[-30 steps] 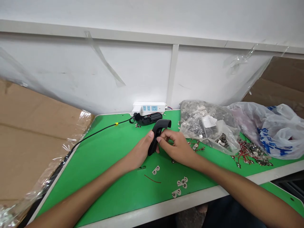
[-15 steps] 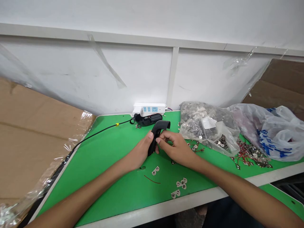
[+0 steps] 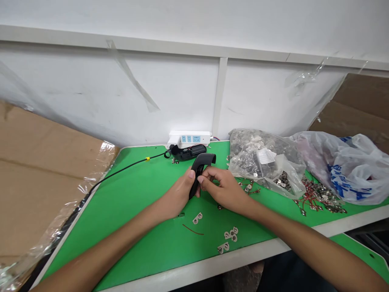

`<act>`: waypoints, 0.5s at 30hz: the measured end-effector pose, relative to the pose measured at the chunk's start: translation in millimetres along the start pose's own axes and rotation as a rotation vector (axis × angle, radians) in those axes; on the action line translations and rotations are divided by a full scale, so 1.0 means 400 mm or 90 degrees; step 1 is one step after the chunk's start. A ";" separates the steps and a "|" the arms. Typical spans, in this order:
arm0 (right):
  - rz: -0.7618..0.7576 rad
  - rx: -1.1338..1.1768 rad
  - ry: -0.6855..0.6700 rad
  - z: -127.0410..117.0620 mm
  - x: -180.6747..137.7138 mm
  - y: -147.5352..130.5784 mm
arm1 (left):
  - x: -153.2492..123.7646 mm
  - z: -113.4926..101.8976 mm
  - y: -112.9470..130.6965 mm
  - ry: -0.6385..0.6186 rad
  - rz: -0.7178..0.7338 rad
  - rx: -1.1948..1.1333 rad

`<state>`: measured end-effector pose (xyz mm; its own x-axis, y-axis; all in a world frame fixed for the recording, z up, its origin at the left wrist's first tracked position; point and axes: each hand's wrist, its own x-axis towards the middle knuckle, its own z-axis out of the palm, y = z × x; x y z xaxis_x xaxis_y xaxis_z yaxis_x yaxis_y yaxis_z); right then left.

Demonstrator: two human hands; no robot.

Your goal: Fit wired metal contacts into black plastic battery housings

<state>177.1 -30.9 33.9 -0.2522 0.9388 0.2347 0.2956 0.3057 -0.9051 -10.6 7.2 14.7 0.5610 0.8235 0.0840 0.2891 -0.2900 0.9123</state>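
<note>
Left hand point(image 3: 179, 194) wrapped round black curved housing point(image 3: 204, 158), fingers closed on it, thumb along its left side; housing tilted, held up over the middle of the green table point(image 3: 136, 239). Right hand point(image 3: 223, 186): fingers curled, thumb and index close together at housing's right, hollow side; cannot tell if they pinch a small part.

Near side of table: metal contact plate point(image 3: 197, 218), thin reddish wire point(image 3: 193, 230) just left of it, plate cluster point(image 3: 231, 234) and another plate point(image 3: 223, 247) by the near edge. Far: second black housing point(image 3: 191, 152) lying beside white power strip point(image 3: 196, 138); black cable point(image 3: 121, 173) with yellow tag point(image 3: 147, 159) runs off left. Right: clear bag point(image 3: 253, 152) of parts, white bag point(image 3: 361, 170) with blue print, pile of red-wired metal parts point(image 3: 325, 198) near both.
</note>
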 end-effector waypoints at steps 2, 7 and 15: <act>-0.006 0.000 0.001 0.001 0.001 0.003 | -0.001 0.001 0.006 0.004 0.006 0.005; -0.005 -0.027 0.018 0.005 -0.002 0.003 | -0.001 0.003 0.007 0.003 0.008 0.004; -0.030 -0.048 0.013 0.004 -0.007 0.007 | -0.001 0.003 0.012 -0.001 -0.003 0.005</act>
<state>177.1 -33.0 29.9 -0.2486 0.9259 0.2845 0.3521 0.3600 -0.8639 -8.3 4.9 18.6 0.5612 0.8239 0.0794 0.2977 -0.2905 0.9094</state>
